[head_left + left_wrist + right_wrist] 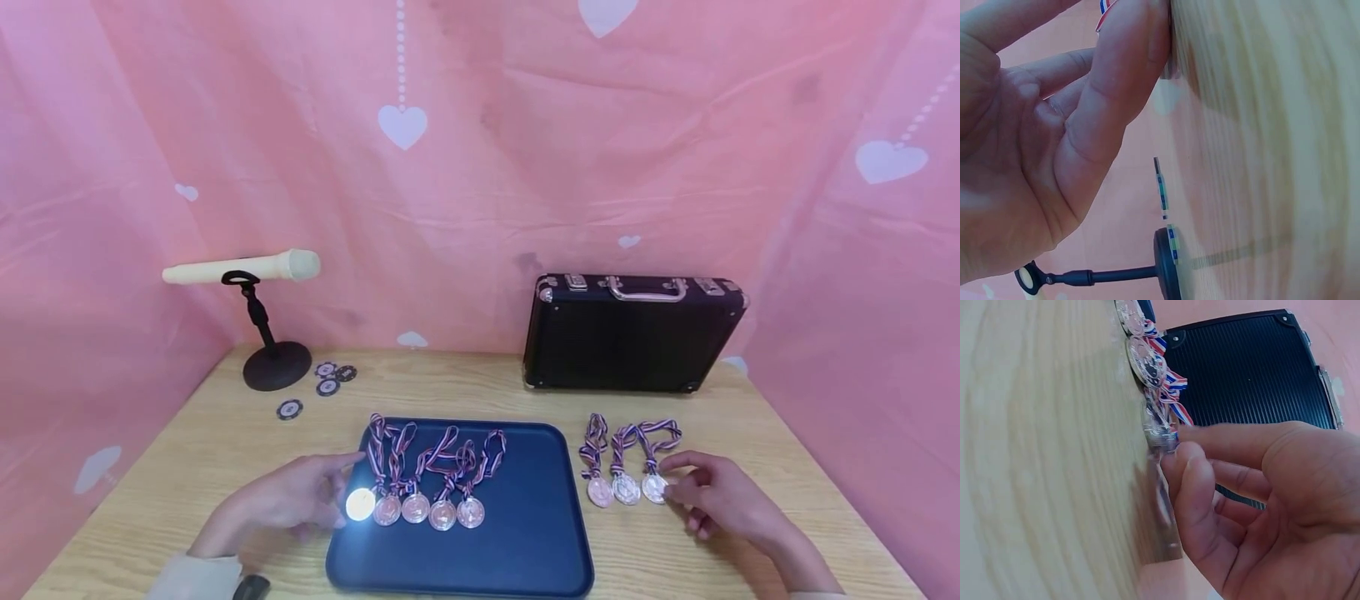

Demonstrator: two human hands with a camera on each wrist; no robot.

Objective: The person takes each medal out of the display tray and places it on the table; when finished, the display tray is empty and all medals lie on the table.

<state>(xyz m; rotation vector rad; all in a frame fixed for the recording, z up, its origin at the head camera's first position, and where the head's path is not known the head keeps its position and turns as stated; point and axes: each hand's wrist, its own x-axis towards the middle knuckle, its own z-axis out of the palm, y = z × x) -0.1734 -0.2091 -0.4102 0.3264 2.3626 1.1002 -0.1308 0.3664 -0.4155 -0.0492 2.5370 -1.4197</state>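
Observation:
My left hand (300,496) is at the left edge of a dark blue tray (517,533), index finger stretched toward a ribbon; I see no object in its grasp. Several medals with striped ribbons lie in a row on the tray, the leftmost medal (361,504) shining brightly. Right of the tray, three more lie on the wooden table: a pinkish medal (600,492), a silvery medal (626,489) and another silvery medal (653,488). My right hand (716,496) has its thumb and index fingertips at the right edge of that last medal, slightly apart.
A black briefcase (630,342) stands at the back right. At the back left, a white microphone (262,267) rests on a black stand (277,365), with several poker chips (327,387) beside it. Pink curtain (480,208) encloses the table's back and sides.

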